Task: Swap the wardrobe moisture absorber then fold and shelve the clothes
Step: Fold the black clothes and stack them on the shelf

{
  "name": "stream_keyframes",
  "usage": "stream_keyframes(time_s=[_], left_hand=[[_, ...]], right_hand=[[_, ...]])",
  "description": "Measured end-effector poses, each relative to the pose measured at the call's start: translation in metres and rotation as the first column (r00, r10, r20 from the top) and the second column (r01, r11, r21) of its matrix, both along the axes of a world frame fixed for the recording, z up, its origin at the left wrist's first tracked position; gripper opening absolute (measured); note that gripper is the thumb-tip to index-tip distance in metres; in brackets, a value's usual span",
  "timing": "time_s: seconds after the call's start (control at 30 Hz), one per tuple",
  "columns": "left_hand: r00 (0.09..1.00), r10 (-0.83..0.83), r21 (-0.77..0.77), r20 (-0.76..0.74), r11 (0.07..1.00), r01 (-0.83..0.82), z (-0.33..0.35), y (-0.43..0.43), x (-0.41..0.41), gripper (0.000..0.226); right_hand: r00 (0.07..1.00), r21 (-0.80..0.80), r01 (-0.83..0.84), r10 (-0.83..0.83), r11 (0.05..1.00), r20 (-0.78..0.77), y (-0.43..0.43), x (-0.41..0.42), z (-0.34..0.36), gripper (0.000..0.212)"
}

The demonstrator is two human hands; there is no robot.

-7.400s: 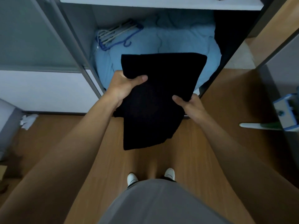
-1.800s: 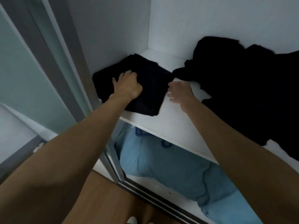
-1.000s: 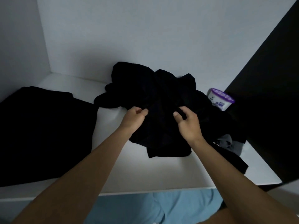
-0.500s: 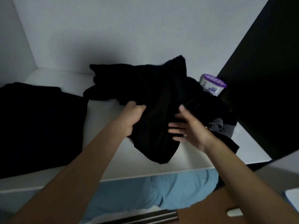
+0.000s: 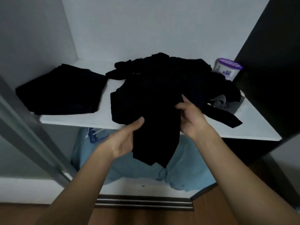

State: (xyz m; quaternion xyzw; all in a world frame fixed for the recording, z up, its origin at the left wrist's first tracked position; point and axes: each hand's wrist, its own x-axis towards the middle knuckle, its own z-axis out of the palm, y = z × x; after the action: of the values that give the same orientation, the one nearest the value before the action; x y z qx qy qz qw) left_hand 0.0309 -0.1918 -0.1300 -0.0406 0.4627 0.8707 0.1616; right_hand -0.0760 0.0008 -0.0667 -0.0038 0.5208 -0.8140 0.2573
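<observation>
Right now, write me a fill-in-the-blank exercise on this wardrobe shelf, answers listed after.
1. The garment gripped by the left hand and right hand is ____ in colour.
2. The moisture absorber on the shelf has a ____ lid.
3. The folded garment lies toward the shelf's ____ end.
4. The fabric under the shelf is light ____.
Answers: black; purple; left; blue.

Matt black cloth garment (image 5: 151, 101) on smooth white shelf (image 5: 253, 127); glossy plastic absorber tub (image 5: 227, 69); wood floor (image 5: 211, 213)
</observation>
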Motion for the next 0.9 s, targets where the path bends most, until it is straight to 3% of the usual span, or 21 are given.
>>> stream_keyframes(time_s=[0.13,0.23,0.3,0.4,0.43,0.5,0.57,0.6,0.63,0.8,0.83,0.9], left_hand=[[0.973,0.18,0.156,0.146,0.967,-0.202,0.003,0.042,0.019,0.08],[0.916,0.375,0.103,0.146,0.915,-0.391,0.012,0.078,0.024,0.062],[0.863,0.475,-0.038,0.173,0.879,-0.476,0.014,0.106,0.03,0.044],[0.821,0.52,-0.197,0.238,0.853,-0.483,0.01,0.145,0.048,0.038],[0.819,0.532,-0.239,0.215,0.842,-0.484,0.007,0.153,0.055,0.037],[0.828,0.549,-0.34,0.116,0.805,-0.486,0.004,0.163,0.068,0.034],[0.849,0.528,-0.4,0.012,0.781,-0.479,0.005,0.173,0.08,0.033],[0.861,0.508,-0.41,-0.025,0.78,-0.472,0.007,0.178,0.086,0.033],[0.871,0.488,-0.416,-0.052,0.782,-0.463,0.008,0.183,0.091,0.033],[0.886,0.458,-0.299,-0.067,0.838,-0.456,0.021,0.193,0.112,0.034],[0.882,0.466,-0.284,-0.061,0.839,-0.463,0.025,0.19,0.117,0.037],[0.87,0.491,-0.271,-0.05,0.832,-0.485,0.03,0.18,0.128,0.04]], right_hand=[[0.995,-0.16,-0.099,0.101,0.982,0.006,0.057,0.058,-0.038,0.052],[0.989,-0.148,-0.149,0.15,0.978,-0.01,0.1,0.1,-0.076,0.052],[0.985,-0.051,-0.174,0.175,0.983,0.007,0.129,0.127,-0.099,0.047],[0.975,0.345,-0.219,0.213,0.913,0.055,0.174,0.153,-0.125,0.033],[0.982,0.484,-0.18,0.182,0.857,0.043,0.19,0.156,-0.13,0.032],[0.991,0.656,0.086,0.004,0.75,-0.135,0.219,0.155,-0.134,0.037],[0.909,0.623,0.394,-0.188,0.676,-0.371,0.233,0.153,-0.122,0.027],[0.881,0.587,0.439,-0.198,0.68,-0.429,0.233,0.15,-0.114,0.017],[0.882,0.563,0.405,-0.144,0.72,-0.449,0.23,0.148,-0.105,0.013],[0.93,0.417,-0.018,0.168,0.909,-0.326,0.202,0.154,-0.07,0.076],[0.95,0.335,-0.112,0.2,0.936,-0.241,0.2,0.157,-0.068,0.077],[0.944,0.25,-0.254,0.296,0.934,-0.147,0.196,0.167,-0.065,0.059]])
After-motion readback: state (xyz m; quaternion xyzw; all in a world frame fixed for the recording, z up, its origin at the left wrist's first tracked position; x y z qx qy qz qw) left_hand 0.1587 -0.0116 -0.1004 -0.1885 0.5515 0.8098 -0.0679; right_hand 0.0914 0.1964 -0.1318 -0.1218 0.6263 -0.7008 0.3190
